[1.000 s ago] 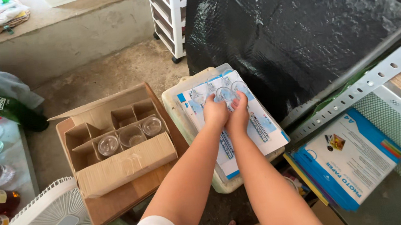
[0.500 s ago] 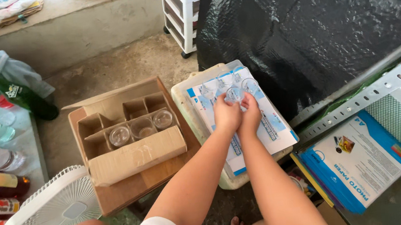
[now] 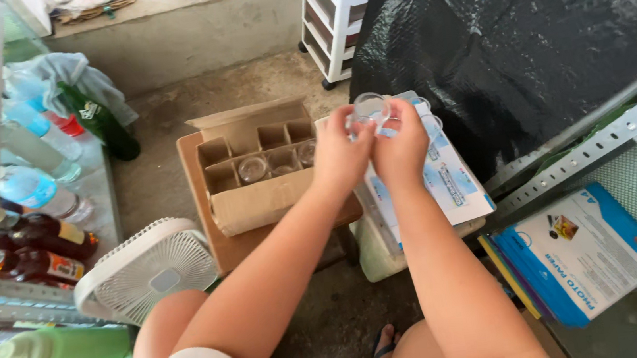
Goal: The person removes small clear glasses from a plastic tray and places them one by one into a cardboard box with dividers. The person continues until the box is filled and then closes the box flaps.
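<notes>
Item: small clear drinking glass [image 3: 369, 108], held up between both hands above the middle of the scene. Left hand [image 3: 341, 156] grips its left side, fingers closed around it; right hand [image 3: 403, 148] closes on its right side (both hands share the one glass).

Below right: flat white-and-blue printed package [image 3: 447, 180], lying on a pale box, under the hands.

Left of the hands: open cardboard box with divider cells [image 3: 258, 174], several cells already holding glasses [image 3: 253, 168], the far cells bare.

Near left: white fan [image 3: 149, 270]. Far left: shelf with bottles [image 3: 45, 234]. Right: black plastic sheeting [image 3: 510, 37]; blue paper pack [image 3: 583, 253] on the floor.

Step in hand, as judged: the glass is lifted and being handled between package and box. The next move calls for a steady two-handed carry and, for any divider cell, an upright lowering.
</notes>
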